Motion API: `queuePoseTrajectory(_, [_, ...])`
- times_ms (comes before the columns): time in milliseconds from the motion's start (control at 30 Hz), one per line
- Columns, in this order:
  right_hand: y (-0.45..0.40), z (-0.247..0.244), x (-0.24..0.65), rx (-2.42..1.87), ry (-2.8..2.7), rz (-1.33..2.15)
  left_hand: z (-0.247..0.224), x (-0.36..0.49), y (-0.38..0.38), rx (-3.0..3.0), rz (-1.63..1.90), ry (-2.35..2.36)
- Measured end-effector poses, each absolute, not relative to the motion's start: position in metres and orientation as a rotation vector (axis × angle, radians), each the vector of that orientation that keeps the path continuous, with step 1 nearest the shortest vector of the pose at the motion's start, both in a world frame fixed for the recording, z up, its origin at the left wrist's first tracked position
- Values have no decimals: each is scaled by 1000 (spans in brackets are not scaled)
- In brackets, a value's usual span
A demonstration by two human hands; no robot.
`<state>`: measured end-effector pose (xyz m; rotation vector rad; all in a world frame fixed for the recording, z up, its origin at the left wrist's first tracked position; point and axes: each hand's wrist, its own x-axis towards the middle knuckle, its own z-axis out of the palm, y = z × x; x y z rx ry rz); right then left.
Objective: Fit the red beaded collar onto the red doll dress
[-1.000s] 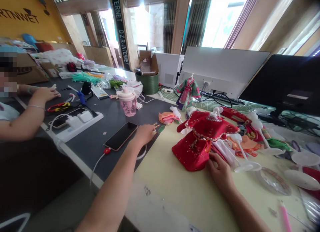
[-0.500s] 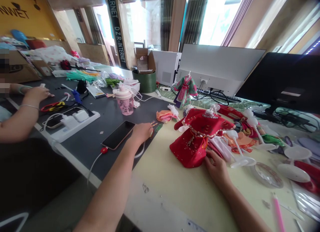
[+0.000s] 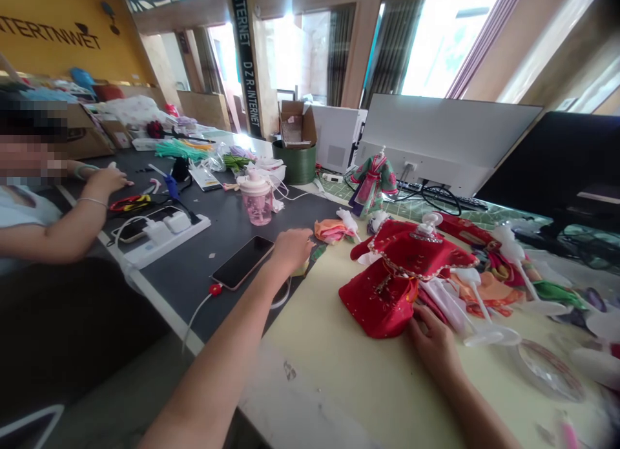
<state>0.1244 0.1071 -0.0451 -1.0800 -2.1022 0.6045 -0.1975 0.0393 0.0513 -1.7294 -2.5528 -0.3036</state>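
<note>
A red doll dress [image 3: 378, 300] with a beaded cape stands on a small display stand, its clear knob [image 3: 429, 224] showing at the neck. My right hand [image 3: 433, 336] is at the dress's lower right edge, thumb and fingers closed against the hem, with some fingertips hidden behind the cloth. To the left, my left hand [image 3: 293, 250] rests low over the seam between the dark and the cream surface. Its fingers are curled, and a yellowish thing shows under them that I cannot make out. Beside that wrist lies a black-screened phone [image 3: 243, 261] with a cable plugged in.
Behind the dress stand a green and pink doll robe [image 3: 372, 181] and a monitor [image 3: 445, 145]. White doll stands [image 3: 489, 333] and coloured cloth crowd the right. A pink cup [image 3: 256, 200] and a power strip [image 3: 169, 239] are left. A co-worker's hand [image 3: 107, 177] is far left.
The view has swung a little left, so things appear shifted right. My left hand has turned further over, its fingers curled down. My right hand stays at the red dress's hem.
</note>
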Motion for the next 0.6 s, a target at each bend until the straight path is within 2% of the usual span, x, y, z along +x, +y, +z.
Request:
queuePoseTrajectory(200, [108, -48, 126, -1079, -2099, 581, 65, -199, 79, -2116, -240, -2401])
queuePoseTrajectory(600, [113, -56, 129, -1032, -2133, 470, 31, -188, 183, -2309, -123, -2343])
